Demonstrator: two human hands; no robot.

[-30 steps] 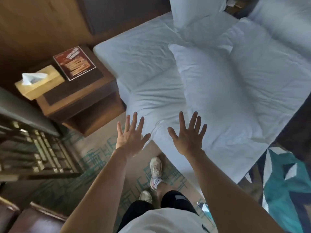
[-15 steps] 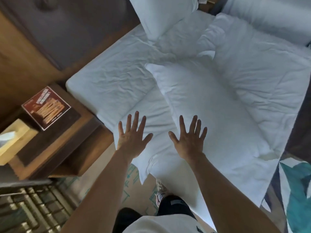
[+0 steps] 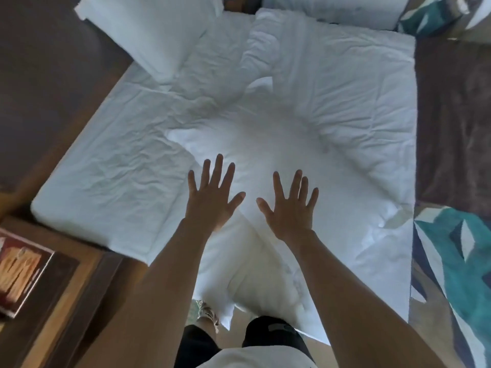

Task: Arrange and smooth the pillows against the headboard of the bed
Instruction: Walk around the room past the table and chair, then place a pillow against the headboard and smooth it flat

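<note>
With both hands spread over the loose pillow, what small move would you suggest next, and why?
Probably lower both open hands, left hand and right hand, onto the loose pillow and grip it: it lies mid-bed, away from the other pillow at the headboard.

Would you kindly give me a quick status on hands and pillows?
Left hand and right hand open, empty, over loose pillow. Second pillow against headboard. Nothing in the way.

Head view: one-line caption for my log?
Both open hands, left hand and right hand, spread above loose pillow lying mid-bed.

Two white pillows, one bed, one nightstand, two hands.
</note>
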